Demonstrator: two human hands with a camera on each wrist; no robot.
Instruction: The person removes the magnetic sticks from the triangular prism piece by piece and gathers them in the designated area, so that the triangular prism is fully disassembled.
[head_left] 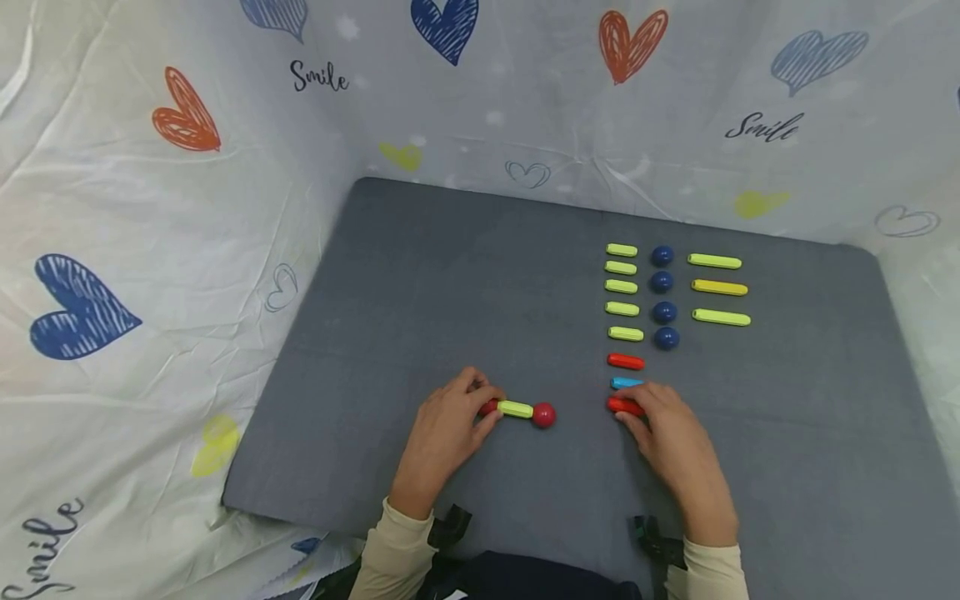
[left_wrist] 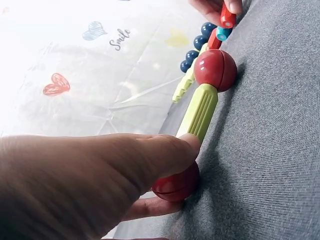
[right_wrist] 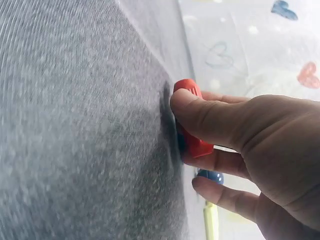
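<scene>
My left hand (head_left: 450, 429) pinches the left end of a small dumbbell shape, a yellow-green ribbed rod (head_left: 516, 409) with a red ball (head_left: 543, 415) on each end. In the left wrist view the thumb lies over the joint between rod and near red ball (left_wrist: 177, 185). My right hand (head_left: 678, 442) holds a short red rod (head_left: 625, 406) between thumb and fingers, close over the grey surface (right_wrist: 90, 120). Just beyond it lies a short blue rod (head_left: 626, 383), partly covered by the fingers, and then another red rod (head_left: 626, 362).
A column of several short yellow-green rods (head_left: 622, 309) runs up the grey mat. Beside it stand several dark blue balls (head_left: 664, 312). Farther right are 3 longer rods, one of them a deeper yellow rod (head_left: 719, 287). A white cloth (head_left: 525, 108) printed with hearts borders the mat.
</scene>
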